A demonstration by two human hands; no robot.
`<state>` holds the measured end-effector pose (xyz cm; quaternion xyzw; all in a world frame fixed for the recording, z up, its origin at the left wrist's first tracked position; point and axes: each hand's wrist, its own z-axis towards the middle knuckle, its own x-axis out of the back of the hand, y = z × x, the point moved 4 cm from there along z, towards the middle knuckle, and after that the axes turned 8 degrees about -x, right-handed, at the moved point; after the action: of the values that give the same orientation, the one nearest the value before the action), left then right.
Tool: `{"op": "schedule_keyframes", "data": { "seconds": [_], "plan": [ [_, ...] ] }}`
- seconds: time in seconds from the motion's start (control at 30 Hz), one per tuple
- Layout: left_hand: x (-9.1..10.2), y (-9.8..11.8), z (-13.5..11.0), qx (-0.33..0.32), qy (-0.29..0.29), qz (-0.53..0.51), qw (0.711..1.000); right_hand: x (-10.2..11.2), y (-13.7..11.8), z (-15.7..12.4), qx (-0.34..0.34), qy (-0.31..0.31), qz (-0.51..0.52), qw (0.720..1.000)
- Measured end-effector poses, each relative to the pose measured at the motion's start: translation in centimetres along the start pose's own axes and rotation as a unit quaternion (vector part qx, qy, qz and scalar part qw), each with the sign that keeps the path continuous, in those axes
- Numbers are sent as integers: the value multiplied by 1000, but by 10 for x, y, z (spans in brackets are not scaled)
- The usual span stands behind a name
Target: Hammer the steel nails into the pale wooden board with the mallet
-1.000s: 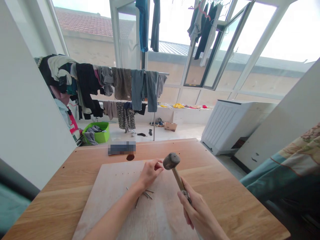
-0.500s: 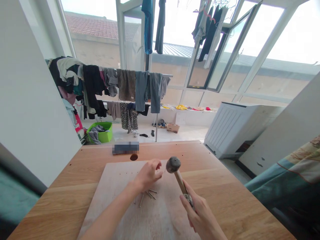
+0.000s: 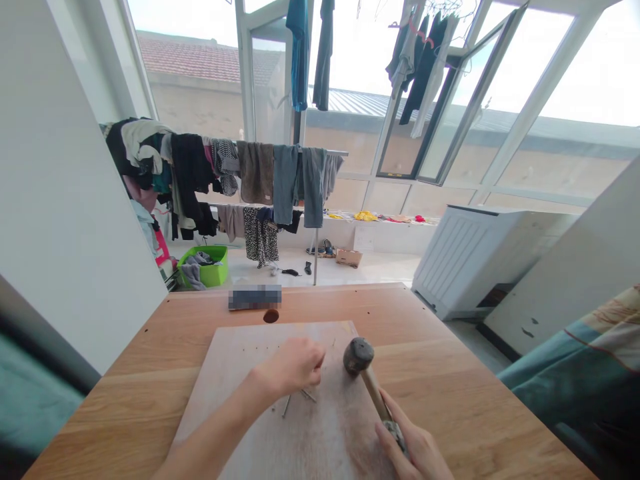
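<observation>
Because the hammer (image 3: 373,393) was gripped low in the right hand (image 3: 413,443), its head (image 3: 359,357) was unobstructed; the left hand (image 3: 299,363) was curled, contents indiscernible, nails (image 3: 286,407) at its six o'clock.

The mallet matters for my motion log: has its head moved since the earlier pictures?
Yes: the mallet's head is now lower in the view, farther below the level of the round hole in the wooden tabletop.

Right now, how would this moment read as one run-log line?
left grip: curled over board, near nails | right grip: holding hammer | board: on table
</observation>
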<state>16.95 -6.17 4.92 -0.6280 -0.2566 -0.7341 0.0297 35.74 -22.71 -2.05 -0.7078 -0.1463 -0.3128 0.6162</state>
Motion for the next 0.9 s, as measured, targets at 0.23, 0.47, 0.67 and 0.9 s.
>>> {"op": "schedule_keyframes", "data": {
  "seconds": [0.23,0.47,0.67,0.9],
  "plan": [
    [-14,-42,14,38,229,-214,949,-1,4,1,-27,-19,-8,999],
    [-27,-45,12,66,240,-223,943,1,3,0,-39,5,13,999],
    [-29,-50,10,55,246,-220,942,1,3,-1,-29,27,23,999],
    [-27,-48,11,56,243,-222,943,-15,-1,9,-59,41,54,996]
  ]
}}
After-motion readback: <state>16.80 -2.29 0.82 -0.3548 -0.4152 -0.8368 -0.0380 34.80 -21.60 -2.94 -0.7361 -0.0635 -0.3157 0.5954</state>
